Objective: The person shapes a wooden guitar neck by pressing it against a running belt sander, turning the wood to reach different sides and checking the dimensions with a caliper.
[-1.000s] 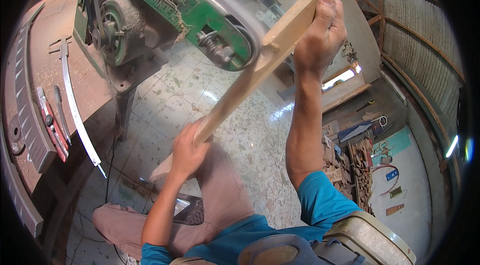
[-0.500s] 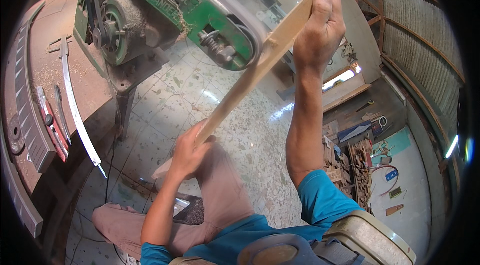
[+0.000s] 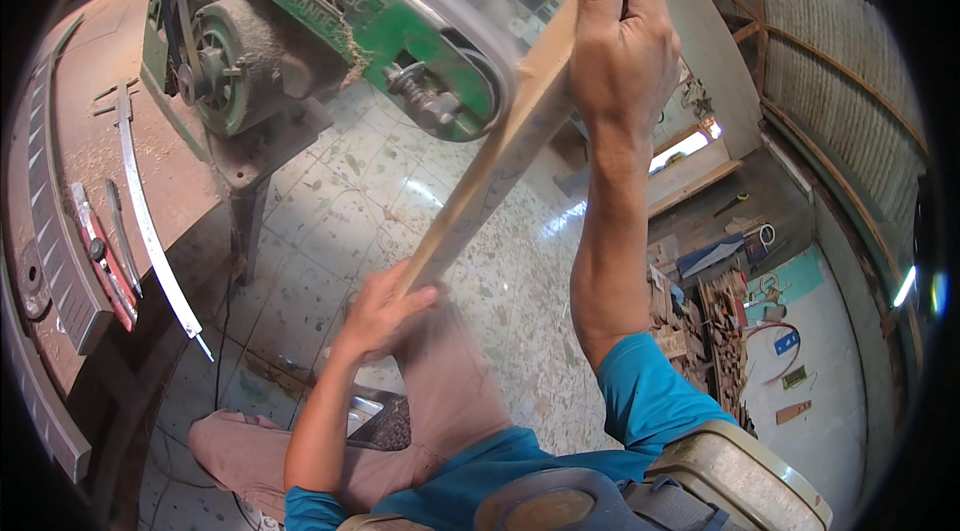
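A long, pale wooden board (image 3: 490, 176) slants from lower left to upper right in front of me. My left hand (image 3: 385, 309) is closed round its near end, thumb along the face. My right hand (image 3: 625, 46) grips the far end with fingers curled over the edge. Between the hands, the board's narrow edge touches the rounded end of a green belt sander (image 3: 420, 56). The sander's belt (image 3: 510, 71) looks smeared, as in motion. Pencil-like marks show faintly on the board's broad face.
On the dusty workbench (image 3: 175, 166) at left lie a metal caliper (image 3: 150, 221), a red utility knife (image 3: 100, 256) and a dark slim tool (image 3: 122, 231). Stacked wood scraps (image 3: 722, 336) stand at the right. Below is a speckled tiled floor (image 3: 330, 176).
My right hand has come slightly left, and the board has turned so more of its broad face shows. Its contact with the sander has shifted along the edge.
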Motion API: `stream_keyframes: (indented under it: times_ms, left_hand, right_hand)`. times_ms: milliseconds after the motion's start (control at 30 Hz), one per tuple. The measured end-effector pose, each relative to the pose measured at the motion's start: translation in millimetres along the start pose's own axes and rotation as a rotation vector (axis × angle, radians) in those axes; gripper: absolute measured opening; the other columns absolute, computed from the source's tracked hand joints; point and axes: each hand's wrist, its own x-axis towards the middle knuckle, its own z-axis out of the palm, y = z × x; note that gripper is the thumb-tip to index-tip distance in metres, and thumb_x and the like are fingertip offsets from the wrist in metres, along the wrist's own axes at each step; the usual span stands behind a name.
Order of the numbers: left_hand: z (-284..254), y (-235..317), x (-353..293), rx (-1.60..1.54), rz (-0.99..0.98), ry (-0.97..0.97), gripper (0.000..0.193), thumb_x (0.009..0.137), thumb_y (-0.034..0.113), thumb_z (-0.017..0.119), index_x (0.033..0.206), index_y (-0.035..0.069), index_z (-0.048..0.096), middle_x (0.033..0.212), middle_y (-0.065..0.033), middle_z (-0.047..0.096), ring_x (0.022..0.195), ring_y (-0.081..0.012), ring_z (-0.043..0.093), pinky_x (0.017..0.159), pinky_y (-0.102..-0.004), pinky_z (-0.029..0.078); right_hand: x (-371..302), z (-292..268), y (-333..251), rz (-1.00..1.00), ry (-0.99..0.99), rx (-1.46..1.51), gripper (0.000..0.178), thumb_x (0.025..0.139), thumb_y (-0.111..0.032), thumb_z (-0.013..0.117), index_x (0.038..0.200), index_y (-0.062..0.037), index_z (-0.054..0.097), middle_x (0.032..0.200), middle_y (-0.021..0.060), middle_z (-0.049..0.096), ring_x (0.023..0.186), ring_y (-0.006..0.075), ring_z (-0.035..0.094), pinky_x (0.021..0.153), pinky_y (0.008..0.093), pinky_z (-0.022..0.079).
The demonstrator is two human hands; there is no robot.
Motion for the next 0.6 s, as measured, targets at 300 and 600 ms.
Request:
stream_keyframes:
  times_ms: [300, 600]
  left_hand:
    - [-1.0, -1.3, -0.7, 0.159, 0.01, -0.012, 0.057, 0.099, 0.034, 0.071, 0.138, -0.005, 0.059, 0.11, -0.0098, 0.071, 0.102, -0.0154, 0.064, 0.091, -0.0304, 0.051]
    - [3.1, -6.4, 0.1, 0.128, -0.014, -0.011, 0.052, 0.1, 0.033, 0.07, 0.134, -0.005, 0.062, 0.103, -0.0085, 0.072, 0.092, -0.0134, 0.066, 0.084, -0.0302, 0.053]
  right_hand:
    - [2.3, -1.7, -3.6, -0.065, -0.02, -0.182, 0.035, 0.101, -0.042, 0.054, 0.099, -0.0098, 0.066, 0.096, 0.012, 0.071, 0.089, 0.0373, 0.069, 0.078, 0.0486, 0.051]
    - [2.8, -1.3, -0.2, -0.073, -0.041, -0.339, 0.033, 0.1, -0.042, 0.054, 0.102, -0.0113, 0.066, 0.096, 0.0105, 0.07, 0.091, 0.0385, 0.069, 0.078, 0.0506, 0.051]
